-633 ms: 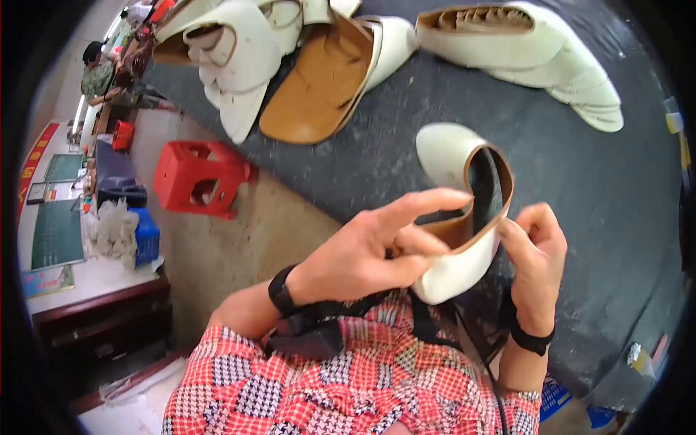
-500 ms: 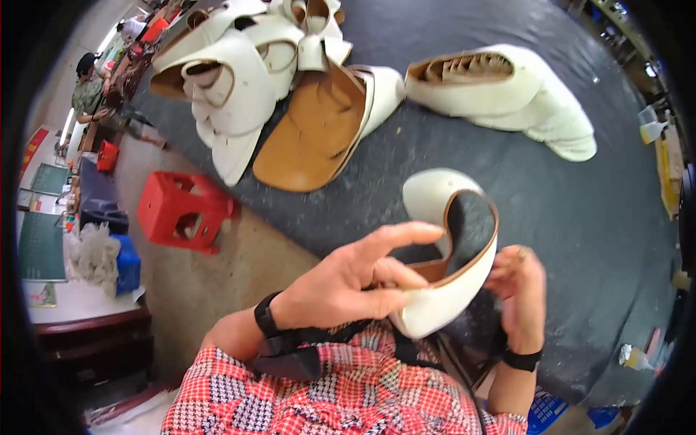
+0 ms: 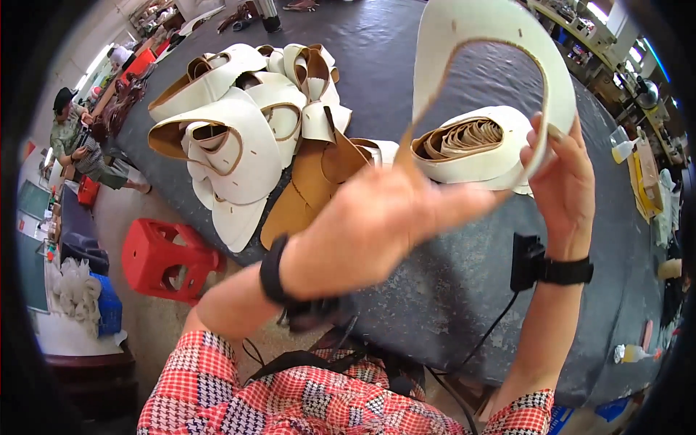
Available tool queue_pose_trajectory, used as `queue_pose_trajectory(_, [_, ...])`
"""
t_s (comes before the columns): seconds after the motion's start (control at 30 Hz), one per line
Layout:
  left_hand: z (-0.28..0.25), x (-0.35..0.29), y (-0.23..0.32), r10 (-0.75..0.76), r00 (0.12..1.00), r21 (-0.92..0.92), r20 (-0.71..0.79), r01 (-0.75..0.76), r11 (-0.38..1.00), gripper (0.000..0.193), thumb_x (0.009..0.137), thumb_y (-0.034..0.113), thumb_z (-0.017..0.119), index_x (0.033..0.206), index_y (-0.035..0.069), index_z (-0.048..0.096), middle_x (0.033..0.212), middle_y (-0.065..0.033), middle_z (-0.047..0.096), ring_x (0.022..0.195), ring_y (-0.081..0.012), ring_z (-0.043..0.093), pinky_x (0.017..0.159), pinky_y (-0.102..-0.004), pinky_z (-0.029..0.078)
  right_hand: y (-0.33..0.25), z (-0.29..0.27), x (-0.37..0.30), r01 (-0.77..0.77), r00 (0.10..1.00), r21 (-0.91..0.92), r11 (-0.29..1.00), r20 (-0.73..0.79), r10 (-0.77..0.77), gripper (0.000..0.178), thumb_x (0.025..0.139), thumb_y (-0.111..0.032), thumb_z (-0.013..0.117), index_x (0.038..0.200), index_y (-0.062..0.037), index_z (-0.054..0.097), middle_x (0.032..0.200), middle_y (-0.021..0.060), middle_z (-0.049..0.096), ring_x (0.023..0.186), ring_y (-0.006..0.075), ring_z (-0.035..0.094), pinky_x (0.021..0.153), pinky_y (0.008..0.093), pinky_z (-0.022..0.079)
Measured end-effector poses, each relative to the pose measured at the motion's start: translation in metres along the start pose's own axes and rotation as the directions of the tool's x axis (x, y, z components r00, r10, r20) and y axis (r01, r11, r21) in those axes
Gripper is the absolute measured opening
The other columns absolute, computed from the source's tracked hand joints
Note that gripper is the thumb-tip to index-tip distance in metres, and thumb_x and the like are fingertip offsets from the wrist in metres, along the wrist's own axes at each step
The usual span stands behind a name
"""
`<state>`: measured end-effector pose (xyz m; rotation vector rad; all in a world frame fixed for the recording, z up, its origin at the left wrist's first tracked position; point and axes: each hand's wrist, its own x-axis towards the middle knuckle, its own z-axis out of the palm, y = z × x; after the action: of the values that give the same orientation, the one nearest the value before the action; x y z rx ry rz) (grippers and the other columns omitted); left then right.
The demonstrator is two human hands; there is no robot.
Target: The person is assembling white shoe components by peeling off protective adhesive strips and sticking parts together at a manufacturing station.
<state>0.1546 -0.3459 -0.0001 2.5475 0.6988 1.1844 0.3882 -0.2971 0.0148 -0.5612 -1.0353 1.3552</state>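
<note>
A broad white leather-looking piece [image 3: 500,23], curved like a horseshoe with tan cut edges, is held up in front of me above the table. My right hand [image 3: 564,177] grips its right side, thumb on the near face and fingers behind. My left hand [image 3: 366,225], smeared by motion, is closed around the narrow left end of the same piece. Behind it, on the table, lies a nested stack of similar white pieces [image 3: 518,134] with many tan layers showing inside. To its left sits a heap of more white pieces [image 3: 250,134], one turned to show its tan side [image 3: 293,210].
The dark-covered table [image 3: 464,312] spreads under everything. A red plastic stool [image 3: 163,257] stands on the floor at left. Small bottles [image 3: 631,354] lie near the right edge. Another person [image 3: 72,134] works far left. A cable [image 3: 496,326] hangs from my right wrist.
The white piece has risen from low near my body, turned and opened wider. My right hand has moved up and taken its right side; my left hand has shifted up and forward.
</note>
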Motion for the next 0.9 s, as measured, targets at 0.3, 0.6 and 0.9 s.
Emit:
queue_pose_trajectory(0.3, [0.065,0.000,-0.112,-0.257,0.951,0.236,0.171,0.214,0.948,0.041,0.076,0.004,0.057,0.115,0.017,0.056,0.075,-0.0051,0.062,0.073,-0.0216,0.058,0.076,-0.0316,0.044,0.112,-0.105,0.009,-0.496,0.793,0.129,0.859,-0.336,0.508,0.025,0.079,-0.008,0.057,0.102,-0.0151,0.054,0.084,-0.0036,0.056,0.073,0.0082,0.050,0.071,0.0285,0.041])
queue_pose_trajectory(0.6, [0.076,0.003,-0.098,-0.409,0.902,0.200,-0.137,0.429,0.881,0.041,0.073,-0.004,0.053,0.113,0.005,0.053,0.118,-0.0164,0.051,0.111,-0.0300,0.048,0.091,-0.0353,0.040,0.108,-0.114,0.001,-0.565,0.813,-0.208,0.798,-0.301,0.498,0.014,0.076,-0.017,0.066,0.082,-0.0081,0.058,0.070,-0.0017,0.056,0.060,0.0057,0.048,0.057,0.0205,0.041])
queue_pose_trajectory(0.9, [0.091,0.006,-0.091,-0.680,0.725,-0.150,0.110,0.688,0.710,0.091,0.069,0.000,0.058,0.139,0.014,0.003,0.142,-0.0174,0.012,0.133,-0.0328,0.016,0.106,-0.0456,0.020,0.124,-0.114,0.015,-0.353,0.867,-0.292,0.889,-0.460,0.193,0.010,0.075,-0.011,0.064,0.076,-0.0020,0.060,0.064,0.0006,0.057,0.054,0.0060,0.047,0.050,0.0207,0.038])
